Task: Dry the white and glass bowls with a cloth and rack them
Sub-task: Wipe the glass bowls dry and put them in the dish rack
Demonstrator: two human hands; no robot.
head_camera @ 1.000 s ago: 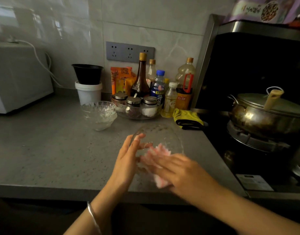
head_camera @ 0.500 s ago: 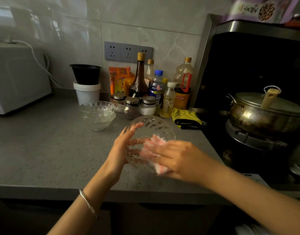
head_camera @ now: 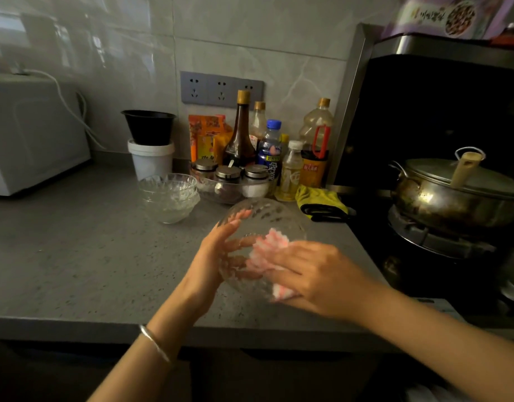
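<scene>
Above the table's (head_camera: 76, 256) front edge, left hand (head_camera: 212, 256) cups a patterned clear glass bowl (head_camera: 267, 216), right hand (head_camera: 311, 274) clutches a pink-white cloth (head_camera: 269, 245) inside; damp glass may slip and shatter.

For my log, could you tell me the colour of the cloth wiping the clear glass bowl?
The cloth is pink and white; head view.

Patterned glass bowl (head_camera: 264, 219) tilted sideways, pink cloth (head_camera: 269, 246) against it, stacked glass bowls (head_camera: 168, 195) upright beyond
</scene>
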